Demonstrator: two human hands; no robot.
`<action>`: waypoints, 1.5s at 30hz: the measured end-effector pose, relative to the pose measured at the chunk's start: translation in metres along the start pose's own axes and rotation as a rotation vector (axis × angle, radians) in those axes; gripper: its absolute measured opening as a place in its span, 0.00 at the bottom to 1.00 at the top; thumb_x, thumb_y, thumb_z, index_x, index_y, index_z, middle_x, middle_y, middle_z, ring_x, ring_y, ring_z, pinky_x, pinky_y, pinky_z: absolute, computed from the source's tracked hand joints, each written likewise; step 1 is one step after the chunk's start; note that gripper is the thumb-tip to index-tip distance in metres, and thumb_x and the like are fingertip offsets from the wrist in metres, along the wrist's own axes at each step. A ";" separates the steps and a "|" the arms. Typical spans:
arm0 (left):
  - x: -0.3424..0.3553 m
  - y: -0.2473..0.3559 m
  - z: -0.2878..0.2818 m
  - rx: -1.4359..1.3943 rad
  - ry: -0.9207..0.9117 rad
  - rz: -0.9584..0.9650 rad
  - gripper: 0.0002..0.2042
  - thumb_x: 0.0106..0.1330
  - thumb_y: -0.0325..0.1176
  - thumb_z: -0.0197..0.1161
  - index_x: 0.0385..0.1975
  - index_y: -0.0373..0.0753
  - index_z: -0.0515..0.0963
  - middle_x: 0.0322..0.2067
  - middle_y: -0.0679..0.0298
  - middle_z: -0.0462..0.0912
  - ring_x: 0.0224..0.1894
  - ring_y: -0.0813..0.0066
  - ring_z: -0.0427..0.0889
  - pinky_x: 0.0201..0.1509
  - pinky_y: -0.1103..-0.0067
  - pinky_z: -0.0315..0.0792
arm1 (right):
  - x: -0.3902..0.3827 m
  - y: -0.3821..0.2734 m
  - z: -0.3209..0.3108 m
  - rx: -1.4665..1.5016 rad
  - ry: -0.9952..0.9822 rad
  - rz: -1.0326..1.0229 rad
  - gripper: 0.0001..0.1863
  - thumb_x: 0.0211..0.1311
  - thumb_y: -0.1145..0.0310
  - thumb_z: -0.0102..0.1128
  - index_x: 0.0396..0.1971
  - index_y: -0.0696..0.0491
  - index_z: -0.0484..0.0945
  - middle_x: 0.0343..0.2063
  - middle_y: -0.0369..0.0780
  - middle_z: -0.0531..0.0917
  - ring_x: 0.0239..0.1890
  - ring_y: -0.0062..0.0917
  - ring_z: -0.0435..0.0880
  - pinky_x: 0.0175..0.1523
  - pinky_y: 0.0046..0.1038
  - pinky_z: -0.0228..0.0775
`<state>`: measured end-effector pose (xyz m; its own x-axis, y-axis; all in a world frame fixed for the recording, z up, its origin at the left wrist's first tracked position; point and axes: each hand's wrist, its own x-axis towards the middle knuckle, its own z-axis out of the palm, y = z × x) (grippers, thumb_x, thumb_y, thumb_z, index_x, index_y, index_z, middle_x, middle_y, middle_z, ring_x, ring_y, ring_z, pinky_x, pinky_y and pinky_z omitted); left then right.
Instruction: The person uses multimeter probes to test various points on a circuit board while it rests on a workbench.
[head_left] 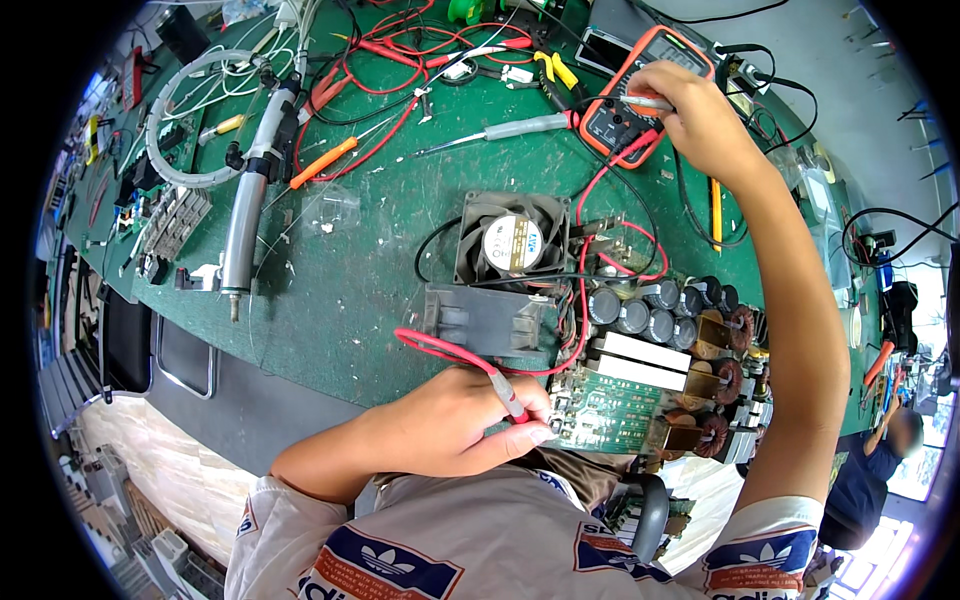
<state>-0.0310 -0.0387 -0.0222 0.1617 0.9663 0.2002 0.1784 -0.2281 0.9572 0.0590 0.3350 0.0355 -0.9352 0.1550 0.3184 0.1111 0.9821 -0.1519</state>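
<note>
Red leads (590, 215) cross fan (511, 238) between hands.

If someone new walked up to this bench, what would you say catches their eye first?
Probably the green circuit board at the near edge of the green bench, with a grey fan lying behind it. The left hand presses a red probe to the board, while the right hand rests on an orange multimeter further back.
</note>
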 end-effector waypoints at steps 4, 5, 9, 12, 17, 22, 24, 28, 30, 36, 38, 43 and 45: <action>0.000 -0.001 0.000 -0.012 0.003 0.009 0.07 0.71 0.31 0.64 0.40 0.35 0.77 0.31 0.55 0.84 0.33 0.55 0.85 0.38 0.67 0.78 | 0.000 -0.003 -0.004 -0.036 -0.064 0.011 0.19 0.49 0.90 0.50 0.42 0.60 0.78 0.44 0.46 0.83 0.48 0.46 0.83 0.52 0.41 0.77; 0.000 -0.001 0.000 -0.012 0.006 0.013 0.07 0.71 0.31 0.64 0.40 0.35 0.77 0.31 0.55 0.83 0.33 0.55 0.85 0.38 0.67 0.78 | 0.002 -0.003 -0.004 -0.051 -0.068 0.001 0.19 0.49 0.90 0.50 0.42 0.60 0.78 0.44 0.46 0.83 0.48 0.46 0.83 0.52 0.41 0.77; -0.002 -0.003 0.003 -0.014 0.014 0.019 0.07 0.72 0.32 0.63 0.40 0.35 0.76 0.31 0.56 0.83 0.33 0.55 0.85 0.38 0.67 0.78 | 0.001 -0.001 -0.004 -0.017 -0.047 -0.041 0.18 0.50 0.90 0.51 0.42 0.61 0.78 0.43 0.46 0.83 0.48 0.45 0.84 0.52 0.41 0.78; 0.000 -0.001 0.000 0.026 -0.017 0.010 0.06 0.70 0.29 0.65 0.40 0.32 0.80 0.34 0.57 0.85 0.34 0.64 0.86 0.39 0.72 0.78 | -0.001 0.001 -0.001 0.070 -0.033 -0.018 0.18 0.50 0.89 0.53 0.42 0.61 0.79 0.42 0.46 0.82 0.45 0.45 0.84 0.50 0.39 0.78; 0.001 -0.003 0.001 0.002 0.002 -0.003 0.07 0.71 0.32 0.64 0.39 0.34 0.77 0.31 0.56 0.83 0.33 0.59 0.85 0.38 0.70 0.77 | 0.000 0.003 -0.004 0.123 -0.034 0.022 0.16 0.53 0.86 0.57 0.43 0.61 0.81 0.39 0.44 0.82 0.40 0.38 0.84 0.47 0.34 0.77; 0.001 0.001 0.000 0.002 0.004 -0.033 0.07 0.72 0.33 0.63 0.40 0.35 0.77 0.32 0.56 0.83 0.34 0.55 0.85 0.39 0.68 0.77 | -0.007 -0.003 -0.020 0.204 0.011 0.091 0.16 0.57 0.79 0.61 0.47 0.61 0.82 0.40 0.41 0.82 0.40 0.30 0.83 0.48 0.30 0.76; 0.001 -0.001 0.001 0.033 0.024 -0.006 0.07 0.73 0.32 0.61 0.39 0.34 0.79 0.31 0.58 0.85 0.33 0.63 0.86 0.38 0.72 0.78 | -0.011 -0.014 -0.032 0.374 0.058 0.208 0.17 0.59 0.76 0.62 0.49 0.61 0.81 0.40 0.40 0.81 0.40 0.25 0.82 0.49 0.27 0.75; 0.001 0.000 0.002 0.045 0.016 -0.038 0.07 0.72 0.32 0.61 0.38 0.34 0.79 0.32 0.58 0.86 0.33 0.64 0.86 0.39 0.73 0.78 | -0.041 -0.032 -0.066 0.271 0.188 0.295 0.11 0.62 0.73 0.63 0.43 0.61 0.80 0.36 0.37 0.80 0.35 0.19 0.80 0.43 0.25 0.74; 0.001 0.001 0.003 0.050 0.028 -0.038 0.07 0.72 0.32 0.60 0.37 0.34 0.79 0.33 0.58 0.86 0.34 0.64 0.87 0.39 0.73 0.78 | -0.057 -0.037 -0.076 0.043 0.307 0.253 0.09 0.64 0.71 0.64 0.39 0.61 0.78 0.34 0.35 0.80 0.33 0.17 0.78 0.40 0.25 0.73; 0.000 -0.001 0.003 0.045 0.036 -0.038 0.08 0.73 0.32 0.60 0.37 0.33 0.78 0.31 0.57 0.86 0.33 0.67 0.87 0.40 0.73 0.78 | -0.107 -0.081 -0.104 0.481 0.153 0.620 0.09 0.68 0.64 0.65 0.36 0.55 0.80 0.25 0.28 0.76 0.25 0.11 0.67 0.30 0.17 0.56; 0.000 -0.001 0.004 0.038 0.038 -0.035 0.08 0.73 0.32 0.59 0.37 0.33 0.78 0.31 0.57 0.86 0.33 0.68 0.86 0.39 0.74 0.78 | -0.125 -0.094 -0.110 0.838 -0.010 0.652 0.11 0.71 0.62 0.62 0.38 0.55 0.81 0.24 0.26 0.75 0.25 0.10 0.65 0.29 0.17 0.54; -0.002 -0.001 0.007 0.045 0.064 -0.012 0.08 0.74 0.33 0.59 0.37 0.33 0.78 0.31 0.58 0.86 0.31 0.70 0.86 0.36 0.75 0.77 | -0.172 -0.122 -0.095 1.406 0.328 0.555 0.15 0.76 0.62 0.55 0.47 0.60 0.77 0.36 0.36 0.73 0.38 0.23 0.72 0.37 0.25 0.65; -0.002 -0.003 0.007 0.076 0.061 -0.007 0.08 0.74 0.32 0.60 0.36 0.34 0.78 0.31 0.59 0.86 0.31 0.71 0.86 0.36 0.75 0.77 | -0.186 -0.140 -0.088 1.505 0.477 0.538 0.14 0.76 0.62 0.56 0.45 0.60 0.76 0.35 0.36 0.72 0.38 0.24 0.72 0.39 0.27 0.66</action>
<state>-0.0254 -0.0407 -0.0268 0.1011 0.9728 0.2087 0.2530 -0.2280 0.9402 0.2471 0.1781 0.0794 -0.6889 0.7133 0.1292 -0.3013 -0.1196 -0.9460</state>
